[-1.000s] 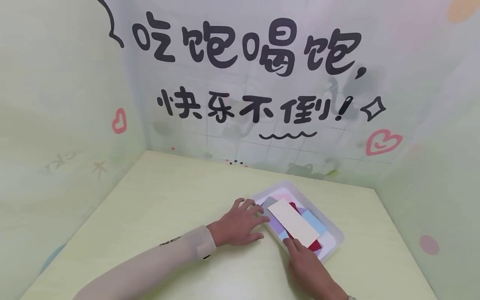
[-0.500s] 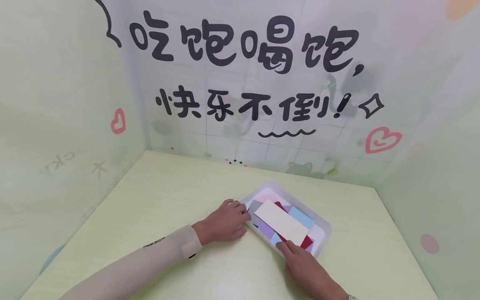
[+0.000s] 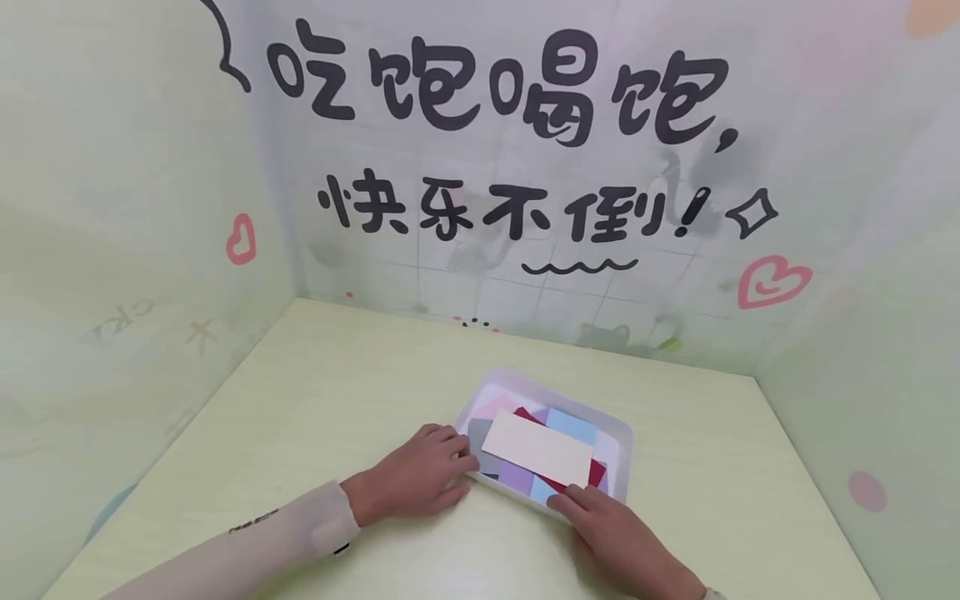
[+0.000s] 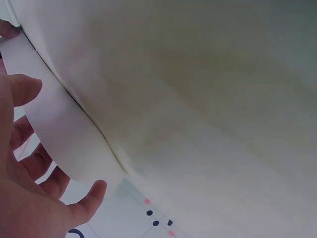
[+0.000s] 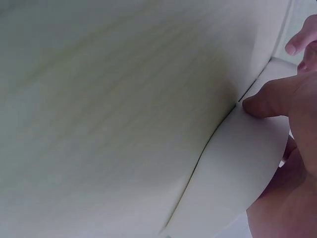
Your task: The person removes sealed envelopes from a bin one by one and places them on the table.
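Observation:
A white plastic tray (image 3: 621,433) sits on the table in the head view. Flat, coloured paper-like rectangles lie in it. Uppermost is a cream one (image 3: 538,447), over dark red (image 3: 597,473), light blue (image 3: 572,424), purple (image 3: 515,477) and grey (image 3: 480,442) ones. My left hand (image 3: 420,471) holds the tray's left corner, fingers curled over the rim; in the left wrist view the thumb (image 4: 28,89) is on the outer side. My right hand (image 3: 618,533) pinches the near rim, with its thumb (image 5: 267,99) against the outer wall in the right wrist view.
The pale table (image 3: 360,358) meets a printed back wall (image 3: 450,150) with large black characters and hearts. Side walls (image 3: 135,208) stand to the left and right. A light sleeve (image 3: 247,542) covers the left forearm.
The tray has slid left and turned counterclockwise, its long side lying flatter across the view. My left hand has moved left and towards me, its fingers now over the rim; the right stays there.

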Tool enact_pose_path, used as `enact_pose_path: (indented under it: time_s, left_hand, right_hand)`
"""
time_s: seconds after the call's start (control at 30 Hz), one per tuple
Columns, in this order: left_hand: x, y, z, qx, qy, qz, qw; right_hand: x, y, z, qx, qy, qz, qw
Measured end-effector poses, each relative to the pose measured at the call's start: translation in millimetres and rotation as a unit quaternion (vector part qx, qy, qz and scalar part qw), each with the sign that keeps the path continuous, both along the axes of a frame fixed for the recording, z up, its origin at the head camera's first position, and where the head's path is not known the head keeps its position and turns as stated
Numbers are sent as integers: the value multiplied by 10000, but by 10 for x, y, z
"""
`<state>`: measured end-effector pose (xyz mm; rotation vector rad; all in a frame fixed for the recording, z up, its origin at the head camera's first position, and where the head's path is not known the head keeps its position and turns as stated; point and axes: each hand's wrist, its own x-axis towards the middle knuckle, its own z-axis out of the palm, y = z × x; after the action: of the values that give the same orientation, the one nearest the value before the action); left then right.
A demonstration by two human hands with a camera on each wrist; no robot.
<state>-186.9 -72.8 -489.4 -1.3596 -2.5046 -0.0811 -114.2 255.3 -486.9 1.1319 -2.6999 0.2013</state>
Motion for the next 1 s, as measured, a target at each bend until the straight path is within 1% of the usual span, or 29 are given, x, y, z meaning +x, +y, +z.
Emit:
enact_pose_path:
  time_s: [0.1, 0.2, 0.37, 0.5, 0.63, 0.87, 1.0]
  left_hand:
    - [63, -39, 13, 122, 46, -98, 9999]
    - [114, -68, 30, 194, 11, -170, 9997]
    - [165, -97, 79, 109, -135, -232, 9996]
    - [166, -115, 123, 8, -236, -252, 9994]
    - [156, -126, 129, -72, -248, -271, 9993]
    - [171, -116, 103, -133, -127, -304, 9994]
    - [168, -118, 105, -205, -232, -272, 9991]
  right_hand:
    - [-16, 0, 3, -108, 94, 156, 9998]
    - [-33, -4, 10, -172, 108, 246, 9995]
    - [-64, -9, 35, -141, 26, 307, 9994]
    - [-92, -9, 61, -81, -124, 257, 9996]
    - [-116, -3, 70, -63, -254, 214, 9994]
    - [-138, 27, 53, -132, -89, 313, 9994]
    - [-160, 39, 41, -46, -351, 190, 9992]
